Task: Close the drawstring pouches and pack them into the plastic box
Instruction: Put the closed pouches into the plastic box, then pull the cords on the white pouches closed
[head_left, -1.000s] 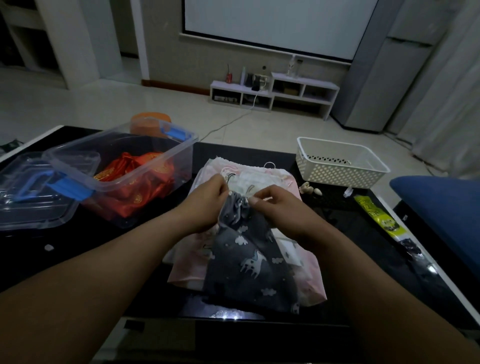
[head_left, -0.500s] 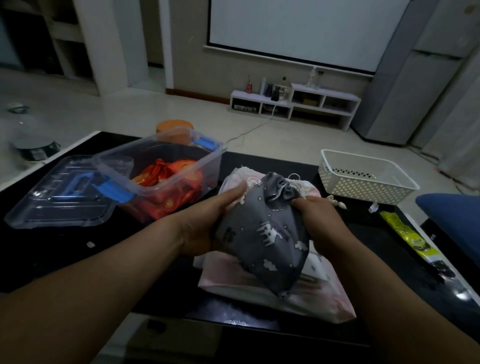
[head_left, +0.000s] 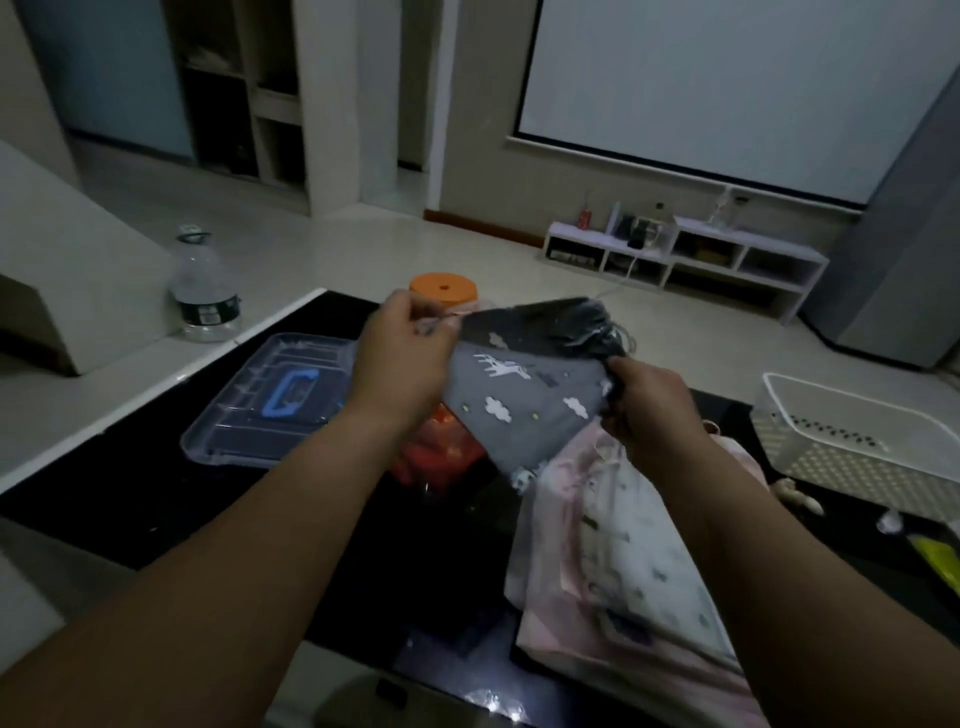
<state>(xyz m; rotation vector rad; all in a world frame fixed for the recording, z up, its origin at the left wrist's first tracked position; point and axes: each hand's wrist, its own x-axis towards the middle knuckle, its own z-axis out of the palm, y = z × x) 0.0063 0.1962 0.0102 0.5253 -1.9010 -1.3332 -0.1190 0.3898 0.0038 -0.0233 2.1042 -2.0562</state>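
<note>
Grey pouch (head_left: 524, 400) between left hand (head_left: 402, 358) and right hand (head_left: 649, 405), gripped.

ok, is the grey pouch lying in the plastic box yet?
No, the left hand and right hand both grip the grey pouch, holding it up above the red pouches.

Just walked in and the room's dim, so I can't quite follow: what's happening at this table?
A person is packing drawstring pouches. The left hand and right hand grip a grey pouch with a cloud print, held in the air over the clear plastic box, where red pouches already lie. The lid lies on the table left of the box, and pink pouches are piled to its right.
</note>
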